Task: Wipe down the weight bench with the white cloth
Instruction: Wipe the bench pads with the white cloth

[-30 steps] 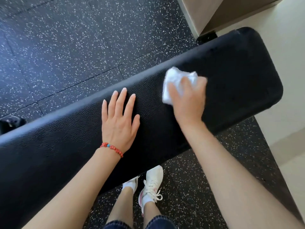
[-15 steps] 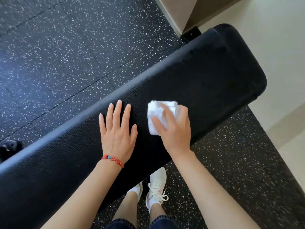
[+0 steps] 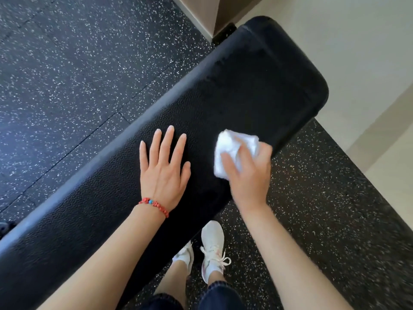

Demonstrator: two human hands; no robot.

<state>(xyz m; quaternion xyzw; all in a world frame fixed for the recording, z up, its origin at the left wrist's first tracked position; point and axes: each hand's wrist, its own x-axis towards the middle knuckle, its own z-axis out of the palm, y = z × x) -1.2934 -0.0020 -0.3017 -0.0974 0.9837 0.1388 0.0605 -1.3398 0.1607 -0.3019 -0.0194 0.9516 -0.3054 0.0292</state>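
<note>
Right hand (image 3: 248, 175) clutches the crumpled white cloth (image 3: 232, 151) in its grip, now shifted to the black padded bench's (image 3: 257, 90) near edge. Left hand (image 3: 164, 171) stays flat mid-bench, fingers spread.

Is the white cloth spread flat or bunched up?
Bunched up: the white cloth is a crumpled wad gripped by the right hand on the bench.

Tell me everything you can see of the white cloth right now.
The white cloth is a small, soft-looking wad, bunched up rather than spread flat. The right hand holds it in its grip, fingers curled over its near side, pressing it onto the black padded bench close to the bench's near edge. It lies to the right of the flat left hand, apart from it. Its underside is hidden.
</note>
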